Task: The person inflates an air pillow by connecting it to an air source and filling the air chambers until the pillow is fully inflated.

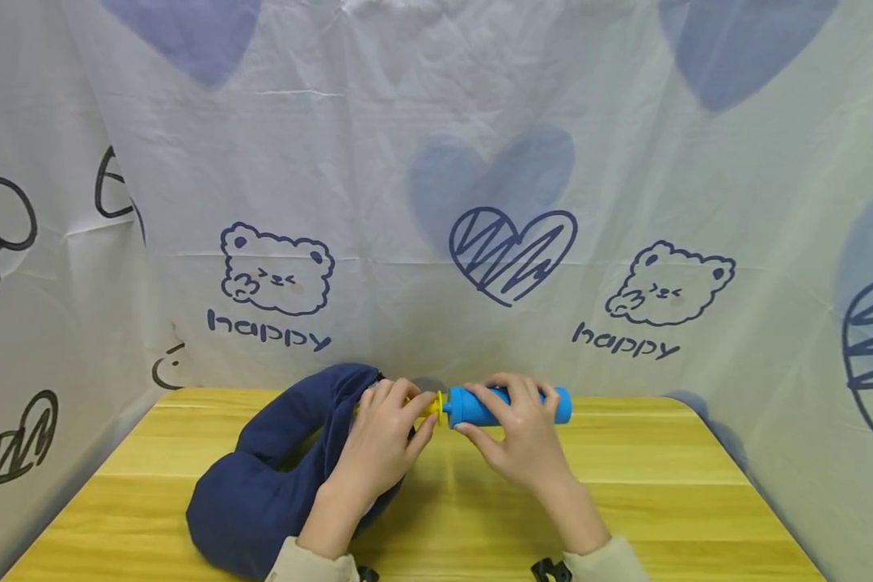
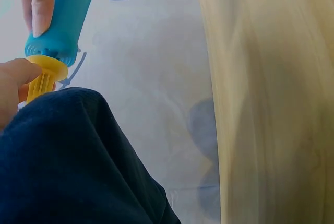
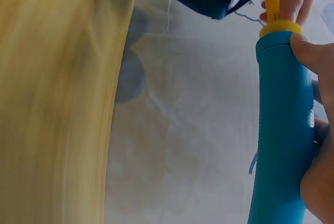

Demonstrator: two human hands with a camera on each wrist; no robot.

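A blue cylinder that looks like a hand pump [image 1: 563, 406] lies level above the table, its yellow flanged end [image 1: 436, 406] pointing left. My right hand [image 1: 527, 428] grips the blue barrel [image 3: 284, 130] from the near side, thumb close to the yellow flange [image 3: 282, 27] in the right wrist view. With thumb and fingers, my left hand [image 1: 385, 436] pinches the ribbed yellow part [image 2: 42, 84]. Under and beside the left hand is a navy U-shaped neck pillow [image 1: 250, 501]. Where the yellow part meets the pillow is hidden behind the left hand.
The wood-grain table [image 1: 626, 501] stretches out to the right of the hands. Behind it and at both sides hangs a white printed cloth [image 1: 393, 307] with hearts and bears. Black straps [image 1: 550, 570] show near the wrists.
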